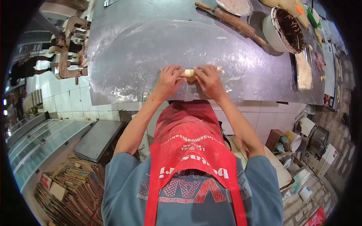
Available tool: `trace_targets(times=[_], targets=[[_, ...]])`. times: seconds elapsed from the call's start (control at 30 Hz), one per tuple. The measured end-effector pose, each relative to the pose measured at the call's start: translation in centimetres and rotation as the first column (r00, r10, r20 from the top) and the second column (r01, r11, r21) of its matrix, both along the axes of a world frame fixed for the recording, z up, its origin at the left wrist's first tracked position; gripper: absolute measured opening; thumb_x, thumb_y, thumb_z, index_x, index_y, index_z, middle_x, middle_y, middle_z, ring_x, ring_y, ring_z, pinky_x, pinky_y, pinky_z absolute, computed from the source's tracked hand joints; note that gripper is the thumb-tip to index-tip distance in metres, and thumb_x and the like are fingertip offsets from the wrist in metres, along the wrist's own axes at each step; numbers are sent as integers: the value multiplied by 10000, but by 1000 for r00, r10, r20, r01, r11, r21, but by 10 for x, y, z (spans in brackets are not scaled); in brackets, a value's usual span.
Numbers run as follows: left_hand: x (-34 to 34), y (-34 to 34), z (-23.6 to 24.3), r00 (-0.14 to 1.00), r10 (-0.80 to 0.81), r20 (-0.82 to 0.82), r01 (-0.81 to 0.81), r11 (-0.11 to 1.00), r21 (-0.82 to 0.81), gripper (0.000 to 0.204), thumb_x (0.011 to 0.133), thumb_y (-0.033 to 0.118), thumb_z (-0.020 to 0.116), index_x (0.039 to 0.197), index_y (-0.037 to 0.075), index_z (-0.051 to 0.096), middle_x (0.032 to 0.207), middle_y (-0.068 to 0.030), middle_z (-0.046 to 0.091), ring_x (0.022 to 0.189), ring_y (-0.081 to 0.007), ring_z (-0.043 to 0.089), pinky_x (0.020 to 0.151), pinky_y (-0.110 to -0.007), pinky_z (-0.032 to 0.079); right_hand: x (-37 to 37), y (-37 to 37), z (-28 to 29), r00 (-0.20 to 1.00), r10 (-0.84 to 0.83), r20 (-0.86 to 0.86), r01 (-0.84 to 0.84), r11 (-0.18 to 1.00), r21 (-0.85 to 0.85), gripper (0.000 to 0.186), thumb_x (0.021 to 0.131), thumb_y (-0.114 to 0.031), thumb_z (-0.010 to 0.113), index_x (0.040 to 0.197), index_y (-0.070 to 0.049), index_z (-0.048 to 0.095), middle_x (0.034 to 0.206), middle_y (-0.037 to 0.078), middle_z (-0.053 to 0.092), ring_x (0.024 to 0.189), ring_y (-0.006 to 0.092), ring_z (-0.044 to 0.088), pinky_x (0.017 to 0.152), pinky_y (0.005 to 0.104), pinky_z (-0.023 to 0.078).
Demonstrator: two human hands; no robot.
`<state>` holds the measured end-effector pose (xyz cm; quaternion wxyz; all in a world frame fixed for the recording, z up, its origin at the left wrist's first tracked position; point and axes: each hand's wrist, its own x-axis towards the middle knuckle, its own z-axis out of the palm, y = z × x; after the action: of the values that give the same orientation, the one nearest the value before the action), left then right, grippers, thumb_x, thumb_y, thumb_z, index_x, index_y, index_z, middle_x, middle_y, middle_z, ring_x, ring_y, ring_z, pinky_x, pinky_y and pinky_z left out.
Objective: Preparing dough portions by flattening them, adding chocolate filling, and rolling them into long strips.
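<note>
A pale roll of dough (189, 72) lies on the floured steel worktop (158, 41), close to its near edge. My left hand (168, 80) covers the roll's left end, fingers curled over it. My right hand (208, 80) presses on its right part, and a tip of dough pokes out beyond it. Only the short middle piece between the two hands shows. My red apron hangs below the counter edge.
A wooden rolling pin (235, 22) lies at the back right of the worktop. Beside it stand a white tub of dark filling (283, 32), a flour bowl (235, 5) and a narrow tray (304, 69). Stacked cardboard (71, 188) and a glass case sit at floor level left.
</note>
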<state>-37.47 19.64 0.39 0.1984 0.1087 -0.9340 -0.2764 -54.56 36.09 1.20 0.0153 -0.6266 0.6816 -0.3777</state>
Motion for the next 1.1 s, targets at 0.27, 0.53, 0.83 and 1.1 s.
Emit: trace_targets(times=[0.27,0.53,0.83,1.1], targets=[[10,5,-1,999,-1,-51,2,1000,14,316,832,67,760,1140,56,692,1154,-116,674,1099,-335,616,957,-448,481,10,18,-14,998,-56,-40,56,998,-21,372,809,-35,715,1180,-32,693,1140,120,650,1041,327,623,925,449,471],[11,11,5,1000,-17,11,17,1000,9,342,833,86,762,1161,49,674,1127,-117,659,1069,-329,608,930,-445,479,12,26,-18,1000,12,-20,-13,1000,-26,405,783,15,725,1183,-41,709,1138,133,672,1035,339,640,902,449,507],[19,18,12,986,0,167,5,1000,-30,373,830,130,769,1181,62,663,1116,-104,627,1038,-313,593,901,-439,461,11,26,-13,997,82,14,-82,995,56,445,819,-33,704,1260,-33,655,1156,122,661,1085,322,625,952,444,480],[17,25,12,975,27,220,-10,997,-78,343,810,139,788,1121,66,665,1053,-95,605,1056,-303,581,928,-441,440,2,25,-12,996,85,-30,-81,989,120,374,840,-8,707,1212,-30,664,1127,142,664,1036,338,627,928,409,491]])
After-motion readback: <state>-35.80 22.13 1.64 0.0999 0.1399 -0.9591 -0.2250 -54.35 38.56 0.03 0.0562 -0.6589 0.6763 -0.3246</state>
